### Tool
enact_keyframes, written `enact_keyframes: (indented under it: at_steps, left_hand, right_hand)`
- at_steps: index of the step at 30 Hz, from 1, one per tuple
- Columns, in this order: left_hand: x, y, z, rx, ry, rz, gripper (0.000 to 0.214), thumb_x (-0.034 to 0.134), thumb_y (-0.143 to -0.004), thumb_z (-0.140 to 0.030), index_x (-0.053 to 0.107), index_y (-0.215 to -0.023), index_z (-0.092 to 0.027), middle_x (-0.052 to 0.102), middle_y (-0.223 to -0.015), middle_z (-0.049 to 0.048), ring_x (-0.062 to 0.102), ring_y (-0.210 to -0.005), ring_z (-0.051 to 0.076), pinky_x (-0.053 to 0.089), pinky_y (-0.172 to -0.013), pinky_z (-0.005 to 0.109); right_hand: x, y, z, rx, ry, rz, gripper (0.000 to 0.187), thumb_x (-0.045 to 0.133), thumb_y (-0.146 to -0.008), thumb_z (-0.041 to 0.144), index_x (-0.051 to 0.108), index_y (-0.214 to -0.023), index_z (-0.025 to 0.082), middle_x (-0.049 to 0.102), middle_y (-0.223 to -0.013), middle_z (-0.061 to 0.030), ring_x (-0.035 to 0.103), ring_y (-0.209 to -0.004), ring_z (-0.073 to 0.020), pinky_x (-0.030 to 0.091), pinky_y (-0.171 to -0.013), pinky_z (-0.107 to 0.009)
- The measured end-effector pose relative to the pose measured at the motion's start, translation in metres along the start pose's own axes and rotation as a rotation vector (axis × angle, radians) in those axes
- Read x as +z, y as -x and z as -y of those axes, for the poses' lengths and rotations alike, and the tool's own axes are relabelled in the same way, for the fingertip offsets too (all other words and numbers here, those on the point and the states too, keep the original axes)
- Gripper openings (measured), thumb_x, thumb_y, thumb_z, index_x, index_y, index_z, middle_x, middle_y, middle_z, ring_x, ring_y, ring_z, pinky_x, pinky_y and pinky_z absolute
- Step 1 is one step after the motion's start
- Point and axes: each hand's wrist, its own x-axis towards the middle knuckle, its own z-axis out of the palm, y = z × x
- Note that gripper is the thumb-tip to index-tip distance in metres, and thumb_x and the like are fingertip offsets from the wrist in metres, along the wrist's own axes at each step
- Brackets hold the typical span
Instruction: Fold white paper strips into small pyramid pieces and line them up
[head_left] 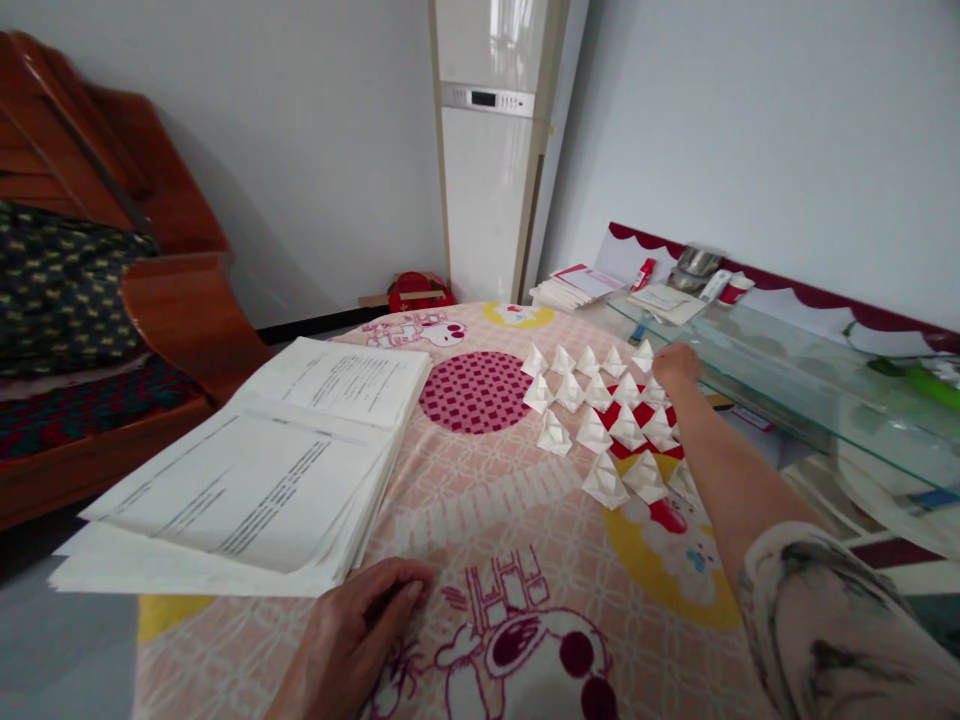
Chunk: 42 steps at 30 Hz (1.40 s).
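Several small white folded paper pieces (598, 392), peaked in shape, stand in rows on the patterned tablecloth (480, 490). At the right end of the back rows is my right hand (677, 367), its fingers curled downward and closed. It is right beside a folded piece (643, 356) and touches or nearly touches it; what lies under the fingertips is hidden. My left hand (367, 620) rests on the cloth near the front edge, fingers curled together with nothing visible in them. Just beyond it lies a thick stack of printed paper sheets (247, 480), the upper sheets creased across.
A glass-topped table (757, 380) adjoins on the right, carrying papers (667, 303), a red paper cup (735, 289) and a metal container (697, 262). To the left stands a wooden chair (169, 300). Against the back corner is a tall white air conditioner (487, 190).
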Motion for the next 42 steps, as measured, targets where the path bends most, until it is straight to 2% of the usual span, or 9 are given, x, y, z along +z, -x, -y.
enact_keyframes:
  at_steps: [4,9,18,24,30,35,39,42]
  left_hand:
    - [0.001,0.002,-0.006,-0.033,0.027,-0.033,0.033,0.056,-0.09,-0.049,0.076,-0.092,-0.023,0.076,-0.09,0.0047,0.07,-0.081,0.021,0.056,-0.072,0.023]
    - [0.004,0.002,-0.011,-0.057,0.083,-0.056,0.033,0.057,-0.089,-0.049,0.076,-0.09,-0.022,0.076,-0.087,0.0055,0.07,-0.079,0.021,0.057,-0.071,0.023]
    - [0.0,-0.002,0.003,-0.014,0.016,0.038,0.034,0.054,-0.091,-0.048,0.076,-0.093,-0.022,0.076,-0.087,0.0059,0.071,-0.079,0.021,0.058,-0.069,0.023]
    - [0.001,-0.003,0.006,-0.005,0.004,0.035,0.032,0.055,-0.091,-0.046,0.076,-0.094,-0.023,0.076,-0.09,0.0053,0.071,-0.08,0.021,0.058,-0.07,0.023]
    - [0.001,-0.003,0.005,-0.007,0.008,0.04,0.033,0.054,-0.092,-0.046,0.076,-0.095,-0.022,0.076,-0.091,0.0058,0.071,-0.081,0.021,0.058,-0.071,0.023]
    - [0.002,-0.003,0.005,-0.014,0.022,0.033,0.033,0.055,-0.091,-0.047,0.076,-0.094,-0.021,0.075,-0.089,0.0064,0.071,-0.08,0.021,0.057,-0.07,0.023]
    - [0.001,-0.004,0.003,-0.014,0.012,0.04,0.034,0.052,-0.092,-0.048,0.074,-0.095,-0.022,0.075,-0.088,0.0054,0.07,-0.079,0.02,0.055,-0.069,0.023]
    - [-0.001,-0.006,0.002,0.028,-0.031,0.049,0.034,0.052,-0.092,-0.048,0.074,-0.093,-0.022,0.075,-0.086,0.0044,0.069,-0.077,0.02,0.054,-0.068,0.022]
  right_hand:
    - [0.003,-0.001,0.002,0.153,0.044,0.036,0.028,0.045,-0.09,0.01,0.07,-0.096,0.0,0.065,-0.086,-0.0251,0.057,-0.081,-0.0238,0.038,-0.073,-0.037]
    - [-0.001,0.002,0.008,0.181,0.068,0.102,0.025,0.047,-0.089,0.011,0.068,-0.099,0.004,0.064,-0.091,-0.0239,0.056,-0.084,-0.0232,0.037,-0.073,-0.037]
    - [-0.005,0.005,0.011,0.194,0.088,0.144,0.025,0.05,-0.087,0.009,0.072,-0.094,0.002,0.065,-0.088,-0.0235,0.06,-0.086,-0.0253,0.038,-0.071,-0.036]
    - [-0.005,0.007,0.011,0.176,0.085,0.15,0.027,0.051,-0.086,0.008,0.072,-0.098,-0.002,0.066,-0.089,-0.0245,0.061,-0.088,-0.0262,0.038,-0.073,-0.035]
    - [-0.004,0.009,0.013,0.149,0.07,0.125,0.027,0.052,-0.085,0.008,0.073,-0.097,-0.003,0.066,-0.085,-0.0236,0.06,-0.084,-0.0229,0.038,-0.072,-0.034]
    - [-0.005,0.01,0.014,0.132,0.056,0.098,0.024,0.056,-0.084,0.012,0.076,-0.093,0.002,0.068,-0.087,-0.0231,0.06,-0.082,-0.0225,0.037,-0.07,-0.034]
    - [-0.02,0.009,0.017,0.133,0.047,0.007,0.028,0.052,-0.089,0.019,0.076,-0.098,0.007,0.07,-0.096,-0.0228,0.062,-0.086,-0.0243,0.039,-0.072,-0.034]
    - [-0.042,0.023,0.023,0.118,0.014,-0.11,0.034,0.044,-0.093,0.02,0.075,-0.103,0.009,0.071,-0.097,-0.0192,0.063,-0.088,-0.0243,0.041,-0.077,-0.033]
